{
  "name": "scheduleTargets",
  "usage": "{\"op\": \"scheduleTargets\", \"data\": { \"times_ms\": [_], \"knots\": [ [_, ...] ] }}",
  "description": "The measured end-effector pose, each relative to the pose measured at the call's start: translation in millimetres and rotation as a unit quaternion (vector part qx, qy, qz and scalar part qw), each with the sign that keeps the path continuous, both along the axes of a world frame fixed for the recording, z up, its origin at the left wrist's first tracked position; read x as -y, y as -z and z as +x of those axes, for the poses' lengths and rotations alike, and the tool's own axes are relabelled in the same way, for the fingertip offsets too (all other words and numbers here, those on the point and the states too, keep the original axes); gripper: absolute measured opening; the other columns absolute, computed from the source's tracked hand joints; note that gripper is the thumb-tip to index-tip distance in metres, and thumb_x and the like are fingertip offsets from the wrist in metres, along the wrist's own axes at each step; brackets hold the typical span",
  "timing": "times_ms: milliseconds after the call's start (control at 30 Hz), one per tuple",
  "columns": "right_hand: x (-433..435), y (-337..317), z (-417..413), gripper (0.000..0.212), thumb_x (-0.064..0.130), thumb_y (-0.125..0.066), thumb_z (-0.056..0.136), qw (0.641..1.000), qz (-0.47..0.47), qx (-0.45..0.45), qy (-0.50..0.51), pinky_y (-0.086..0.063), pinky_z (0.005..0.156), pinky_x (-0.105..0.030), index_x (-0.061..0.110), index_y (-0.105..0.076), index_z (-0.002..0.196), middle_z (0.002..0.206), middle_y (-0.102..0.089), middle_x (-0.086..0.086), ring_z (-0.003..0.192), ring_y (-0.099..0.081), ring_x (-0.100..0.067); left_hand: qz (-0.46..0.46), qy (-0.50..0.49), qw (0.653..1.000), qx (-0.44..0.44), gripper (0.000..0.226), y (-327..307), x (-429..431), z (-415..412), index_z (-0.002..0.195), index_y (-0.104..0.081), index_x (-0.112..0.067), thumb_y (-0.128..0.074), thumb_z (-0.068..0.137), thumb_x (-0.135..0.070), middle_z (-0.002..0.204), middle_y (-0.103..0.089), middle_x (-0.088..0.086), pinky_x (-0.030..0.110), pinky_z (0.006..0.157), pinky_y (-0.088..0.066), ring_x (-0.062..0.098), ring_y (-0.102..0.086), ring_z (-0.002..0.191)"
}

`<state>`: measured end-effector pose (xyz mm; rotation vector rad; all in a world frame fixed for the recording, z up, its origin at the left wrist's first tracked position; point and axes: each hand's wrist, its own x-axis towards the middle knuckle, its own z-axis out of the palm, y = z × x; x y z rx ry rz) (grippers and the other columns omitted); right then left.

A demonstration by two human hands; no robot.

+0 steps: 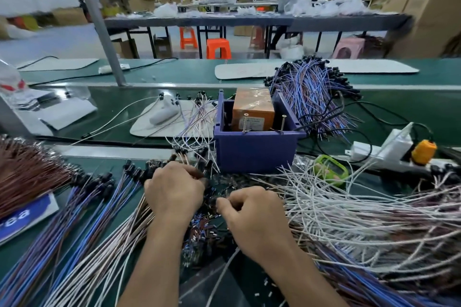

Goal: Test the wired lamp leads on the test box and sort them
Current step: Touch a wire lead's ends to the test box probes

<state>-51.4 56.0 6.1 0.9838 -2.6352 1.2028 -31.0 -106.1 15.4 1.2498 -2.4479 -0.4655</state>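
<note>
Gripping lamp leads [210, 190], left hand [174, 190], right hand [253, 215], one blue box [254, 154]

Wire bundles [349, 219] crowd both sides, blue bin [254, 154] blocks ahead

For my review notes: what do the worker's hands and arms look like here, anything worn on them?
Nothing is worn. The left hand and right hand have no gloves, and no rings show on the sides in view. The left forearm and right forearm show no sleeves, watch or wrist strap.
</note>
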Motion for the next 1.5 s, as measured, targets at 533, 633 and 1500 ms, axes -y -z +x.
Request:
{"op": "scheduleTargets", "data": {
  "times_ms": [533, 633, 1500],
  "knots": [
    [1, -2, 2, 0.045, 0.054, -0.060, 0.088, 0.999, -0.026, 0.026, 0.003, -0.034, 0.053, -0.028, 0.021, -0.051, 0.058, 0.050, -0.050, 0.009, 0.053, -0.048, -0.015, 0.142, -0.026, 0.963, -0.227, 0.013, -2, 4, -1, 0.081, -0.070, -0.031, -0.067, 0.093, -0.034, 0.082, -0.073, -0.009, 0.035, 0.070, -0.052, 0.020, -0.067, 0.079],
    [1, -6, 4, 0.042, 0.052, -0.063, 0.089, 0.997, -0.059, 0.046, -0.004, -0.036, 0.053, -0.027, 0.021, -0.056, 0.062, 0.055, -0.055, 0.011, 0.055, -0.051, -0.010, 0.232, 0.012, 0.880, -0.415, 0.010, -13, -3, 3, 0.078, -0.067, -0.027, -0.065, 0.088, -0.024, 0.069, -0.075, -0.005, 0.031, 0.053, -0.049, 0.014, -0.061, 0.052],
    [-84, -56, -52, 0.026, 0.023, -0.053, 0.106, 0.670, -0.643, 0.347, 0.130, -0.042, 0.049, -0.029, 0.011, -0.060, 0.083, 0.052, -0.037, 0.002, 0.048, -0.043, -0.015, 0.247, 0.362, 0.867, -0.235, 0.023, -26, -50, 7, 0.083, -0.083, -0.043, -0.086, 0.080, -0.020, 0.070, -0.077, -0.013, 0.018, 0.055, -0.054, 0.007, -0.071, 0.061]
  ]
}}
